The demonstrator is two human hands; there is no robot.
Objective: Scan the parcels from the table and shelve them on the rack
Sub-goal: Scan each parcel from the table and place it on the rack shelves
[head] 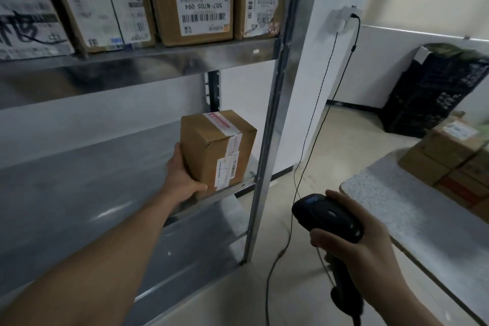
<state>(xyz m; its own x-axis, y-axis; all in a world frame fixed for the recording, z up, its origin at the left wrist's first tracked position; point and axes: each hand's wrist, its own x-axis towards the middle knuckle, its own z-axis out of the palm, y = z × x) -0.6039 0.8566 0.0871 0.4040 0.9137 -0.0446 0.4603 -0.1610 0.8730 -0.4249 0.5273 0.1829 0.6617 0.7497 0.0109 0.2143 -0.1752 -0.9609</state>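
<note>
A small brown cardboard parcel [217, 151] with red-and-white tape and a white label stands upright at the right end of the metal rack's middle shelf [105, 182]. My left hand [180, 174] grips its lower left corner, thumb along the bottom front edge. Lower right, my right hand [362, 249] holds a black corded barcode scanner [328, 217], head pointing up and left. More cardboard parcels [447, 159] sit on the speckled table [397, 204] at the right edge.
The upper shelf [137, 58] carries several labelled boxes [195, 0]. The rack's steel upright [272, 124] stands just right of the parcel. The scanner cable [315, 119] hangs from a wall socket [344, 18]. A black crate [428, 92] leans against the far wall on the tiled floor.
</note>
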